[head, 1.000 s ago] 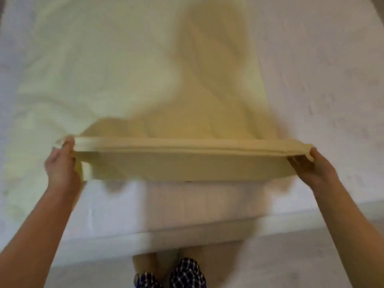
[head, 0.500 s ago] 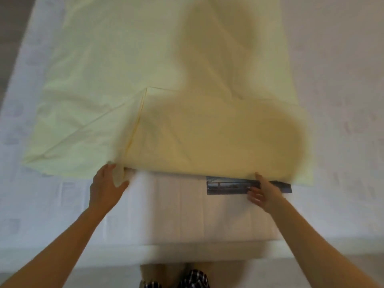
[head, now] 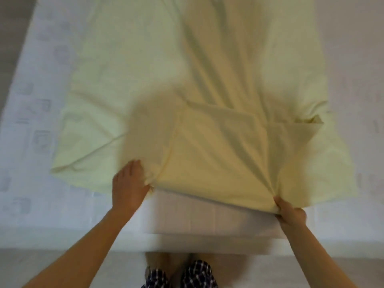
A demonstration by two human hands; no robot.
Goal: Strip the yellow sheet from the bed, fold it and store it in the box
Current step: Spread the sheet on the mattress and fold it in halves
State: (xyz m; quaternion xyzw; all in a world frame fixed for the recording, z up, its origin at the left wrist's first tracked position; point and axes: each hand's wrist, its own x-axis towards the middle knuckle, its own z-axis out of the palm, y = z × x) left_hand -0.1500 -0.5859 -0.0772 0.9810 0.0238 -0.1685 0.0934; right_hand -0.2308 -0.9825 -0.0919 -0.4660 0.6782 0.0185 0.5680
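Yellow cloth fills most of the view: the yellow sheet lies spread along the top of the bed, running away from the person towards the far end, with bare white patterned mattress showing to its left, to its right and in a strip along the near side. The near end of the sheet is doubled back on itself, so a darker, thicker flap sits on top of the flat layer in the middle, with slanting creases and a small turned-up corner at its far right. The left hand is at the near left corner of that flap; its fingers are bent down onto the cloth and the thumb is pressed in at the edge, where the fabric bunches, so it appears to grip the corner, though blur softens the detail. The right hand is at the near right corner, fingers curled and pinching the edge tightly, with sharp folds fanning out from the pinch across the flap. Both forearms reach in from the bottom corners of the view, well apart, and the stretch of edge between the two hands hangs in a shallow curve just above the mattress. Below the side of the bed, a pale floor shows, and checked trousers are visible between the arms.
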